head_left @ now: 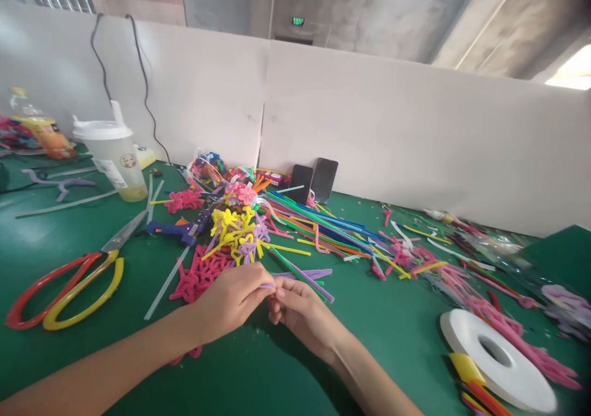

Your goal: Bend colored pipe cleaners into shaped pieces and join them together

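My left hand (231, 302) and my right hand (300, 311) meet over the green table (392, 336), fingers pinched together on a thin purple pipe cleaner (302, 276) that runs out to the right. Just beyond the hands lie pink bent pipe-cleaner shapes (201, 274) and a bunch of yellow and purple pipe-cleaner flowers (237, 231). Both forearms rest low across the near edge.
Big scissors with red and yellow handles (64, 290) lie at left, a blue glue gun (182, 228) behind them, a lidded drink cup (115, 157) farther back. Loose coloured pipe cleaners (332, 228) spread to the right. Two phones (314, 182) lean on the white partition. A white tape roll (498, 357) sits at right.
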The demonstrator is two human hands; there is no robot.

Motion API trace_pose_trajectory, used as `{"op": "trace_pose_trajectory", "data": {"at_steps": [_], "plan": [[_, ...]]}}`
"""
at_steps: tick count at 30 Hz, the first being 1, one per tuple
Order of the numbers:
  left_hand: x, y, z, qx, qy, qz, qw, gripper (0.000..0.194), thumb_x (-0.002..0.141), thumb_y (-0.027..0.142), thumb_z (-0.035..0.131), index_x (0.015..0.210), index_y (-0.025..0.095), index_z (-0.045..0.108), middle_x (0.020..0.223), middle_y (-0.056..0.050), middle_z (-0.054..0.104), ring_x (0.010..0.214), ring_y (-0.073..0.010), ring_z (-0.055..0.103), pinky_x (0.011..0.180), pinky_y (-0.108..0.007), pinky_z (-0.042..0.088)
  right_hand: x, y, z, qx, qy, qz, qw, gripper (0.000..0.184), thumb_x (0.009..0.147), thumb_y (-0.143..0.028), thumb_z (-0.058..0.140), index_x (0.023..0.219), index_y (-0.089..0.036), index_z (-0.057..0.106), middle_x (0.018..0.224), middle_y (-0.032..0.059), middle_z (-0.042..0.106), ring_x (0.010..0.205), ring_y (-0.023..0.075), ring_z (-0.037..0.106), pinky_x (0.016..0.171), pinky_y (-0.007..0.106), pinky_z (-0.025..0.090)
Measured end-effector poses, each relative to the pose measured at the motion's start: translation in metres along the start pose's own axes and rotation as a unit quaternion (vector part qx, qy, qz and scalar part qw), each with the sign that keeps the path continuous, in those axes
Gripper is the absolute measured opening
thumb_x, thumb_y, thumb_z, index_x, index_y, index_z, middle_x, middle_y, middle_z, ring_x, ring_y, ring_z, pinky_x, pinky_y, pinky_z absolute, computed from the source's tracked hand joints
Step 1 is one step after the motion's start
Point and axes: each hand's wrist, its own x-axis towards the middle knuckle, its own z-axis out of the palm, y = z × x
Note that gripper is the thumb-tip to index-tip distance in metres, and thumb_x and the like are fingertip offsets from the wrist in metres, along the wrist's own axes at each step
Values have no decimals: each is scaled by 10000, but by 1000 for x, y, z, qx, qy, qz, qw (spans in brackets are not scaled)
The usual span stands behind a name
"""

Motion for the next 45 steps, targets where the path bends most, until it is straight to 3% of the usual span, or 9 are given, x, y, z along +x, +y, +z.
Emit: {"op": "trace_pose_trajectory", "data": {"at_steps": [5, 10, 12, 14, 19, 23, 29, 35, 45], "plan": [[2, 7, -1, -16, 5, -133, 991, 195, 818, 245, 394, 650, 175, 463, 580, 21, 490, 541, -108, 478, 513, -213, 345, -1, -4, 3, -267, 78, -87, 957, 160, 768, -319, 506, 718, -167, 519, 619, -19, 451, 551, 96, 393, 519, 228, 299], [4, 4, 7, -205, -8, -266, 942, 253, 800, 342, 399, 605, 183, 371, 474, 73, 383, 370, -82, 429, 381, -193, 306, -7, -1, 7, -672, 170, -277, 666, 169, 821, -218, 414, 719, -175, 542, 687, 39, 535, 639, 147, 427, 597, 284, 280], [4, 2, 10, -288, -18, -293, 911, 262, 800, 373, 389, 622, 182, 372, 507, 76, 384, 344, -71, 416, 359, -192, 322, -7, 1, 7, -717, 180, -295, 606, 189, 828, -201, 401, 711, -173, 546, 682, 47, 543, 642, 153, 430, 612, 295, 273], [4, 2, 10, -303, -23, -292, 907, 253, 803, 375, 386, 643, 179, 392, 525, 74, 382, 350, -68, 419, 361, -191, 335, -6, 2, 7, -682, 193, -277, 649, 181, 825, -228, 414, 700, -175, 534, 681, 41, 534, 642, 151, 431, 605, 288, 283], [1, 3, 6, -87, 12, -150, 985, 190, 842, 277, 354, 741, 177, 480, 602, 23, 476, 546, -111, 506, 527, -224, 394, -2, -5, 5, -327, 118, -105, 932, 262, 795, -378, 449, 650, -165, 494, 571, -21, 438, 527, 100, 395, 488, 228, 299], [-5, -5, 4, 61, 3, 38, 997, 208, 848, 174, 327, 801, 176, 530, 751, -47, 554, 729, -150, 511, 682, -270, 399, -3, -11, 4, -121, 52, -25, 991, 224, 742, -365, 542, 704, -144, 547, 626, -13, 486, 564, 85, 432, 551, 218, 342], [-7, -5, 6, 57, 11, 67, 996, 192, 842, 131, 341, 849, 178, 527, 796, -53, 569, 751, -145, 516, 692, -259, 403, -4, -6, 10, 0, 78, -37, 996, 115, 705, -272, 582, 694, -162, 549, 642, -12, 504, 598, 94, 450, 596, 223, 355], [0, 12, 11, -163, 43, -185, 968, 195, 836, 296, 390, 705, 172, 463, 611, 23, 479, 552, -108, 523, 508, -216, 406, -4, -1, 15, -143, 173, -151, 963, 107, 737, -248, 527, 660, -181, 496, 616, -26, 458, 611, 112, 421, 586, 236, 335], [5, 7, 11, -432, -16, -329, 839, 255, 765, 323, 472, 584, 155, 412, 447, 81, 373, 302, -37, 342, 292, -149, 313, -11, -5, 15, -551, 162, -276, 770, 108, 772, -133, 442, 712, -193, 509, 710, 4, 557, 682, 140, 461, 673, 285, 312]]}}
